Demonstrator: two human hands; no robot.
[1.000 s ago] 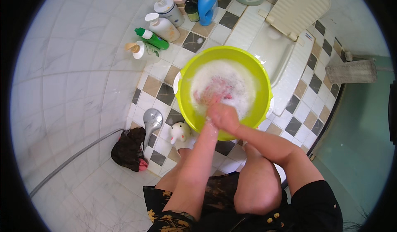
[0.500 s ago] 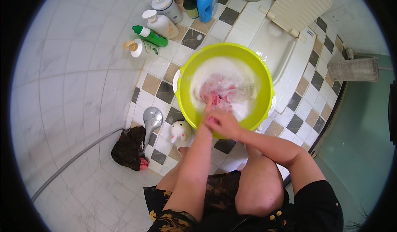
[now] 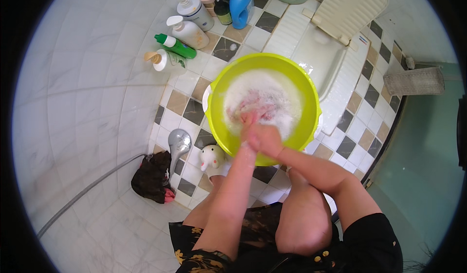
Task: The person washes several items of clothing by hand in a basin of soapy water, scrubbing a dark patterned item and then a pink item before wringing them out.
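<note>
A lime-green basin [image 3: 312, 90] holds water topped with white foam [image 3: 287, 85]. Pink-red cloth [image 3: 262, 111] shows through the suds in its middle. My left hand [image 3: 249, 121] reaches down onto the cloth, its fingers mostly hidden by foam and water. Over the basin's near side, my right hand [image 3: 266, 139] is closed around my left wrist, its fingertips partly out of sight. Both forearms cross above the near rim.
Several pump bottles [image 3: 189, 33] and a blue jug [image 3: 240, 5] line the left wall. A shower head [image 3: 180, 141] lies by dark cloth [image 3: 152, 178]. Beyond the basin is a white floor fixture [image 3: 318, 54] with a raised lid [image 3: 350, 10]. My slipper [image 3: 212, 157] stands near the basin.
My right hand has shifted slightly right and rolled over my left wrist. The pink-red cloth shows less through the foam.
</note>
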